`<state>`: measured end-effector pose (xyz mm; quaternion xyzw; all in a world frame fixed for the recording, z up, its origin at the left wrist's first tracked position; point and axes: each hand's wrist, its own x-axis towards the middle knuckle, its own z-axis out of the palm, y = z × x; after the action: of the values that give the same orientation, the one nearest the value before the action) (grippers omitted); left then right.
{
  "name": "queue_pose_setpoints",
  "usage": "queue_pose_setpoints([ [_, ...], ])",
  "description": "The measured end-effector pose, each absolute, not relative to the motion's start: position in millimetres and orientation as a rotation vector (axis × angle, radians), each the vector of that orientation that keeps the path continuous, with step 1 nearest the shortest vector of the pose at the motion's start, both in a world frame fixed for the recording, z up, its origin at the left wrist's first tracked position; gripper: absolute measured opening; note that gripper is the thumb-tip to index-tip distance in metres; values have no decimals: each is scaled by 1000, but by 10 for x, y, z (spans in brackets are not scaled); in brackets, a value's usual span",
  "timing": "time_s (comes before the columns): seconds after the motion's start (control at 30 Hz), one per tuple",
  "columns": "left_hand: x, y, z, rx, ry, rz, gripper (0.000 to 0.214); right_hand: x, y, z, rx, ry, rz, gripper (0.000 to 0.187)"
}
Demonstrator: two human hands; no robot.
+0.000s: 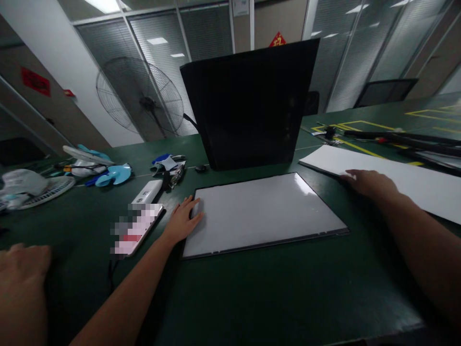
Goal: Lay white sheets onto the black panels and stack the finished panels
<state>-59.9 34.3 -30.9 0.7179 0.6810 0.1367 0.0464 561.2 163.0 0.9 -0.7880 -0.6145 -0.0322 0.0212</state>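
Note:
A flat panel point(259, 211) with a whitish face and thin dark border lies on the green table in front of me. My left hand point(185, 218) rests at its left edge, fingers spread, some tips on the face. On the right is a stack of large white sheets or a thick white board point(403, 175); I cannot tell which. My right hand point(372, 185) pinches its near edge, the fingertips partly hidden. Behind the panel stands a large black screen-like board point(252, 105), tilted back.
Another person's hand point(23, 276) rests at the far left. Near my left forearm lie a pink phone point(142, 230) and a white box-like device point(147, 192). Small fans point(115, 174) and clutter sit at left; black cables point(396, 137) lie behind the white board.

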Motion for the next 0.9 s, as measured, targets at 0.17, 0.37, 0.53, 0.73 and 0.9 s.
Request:
queue_pose_setpoints([
  [0.17, -614, 358, -330, 2183, 2128, 448, 63, 5276, 1553, 165, -2462, -1860, -139, 43],
  [0.37, -586, 343, -293, 2166, 2111, 418, 65, 4647, 1207, 465, -2340, -1800, -346, 49],
  [0.53, -556, 325, -253, 2075, 2082, 526, 67, 3872, 710, 692, -2000, -2304, -373, 35],
  [0.73, -596, 319, -224, 2003, 2053, 641, 71, 3223, 286, 360, -1204, -2872, 30, 40],
  [0.9, -583, 321, -240, 2080, 2063, 498, 78, 3126, 185, 120, -792, -2910, 304, 47],
])
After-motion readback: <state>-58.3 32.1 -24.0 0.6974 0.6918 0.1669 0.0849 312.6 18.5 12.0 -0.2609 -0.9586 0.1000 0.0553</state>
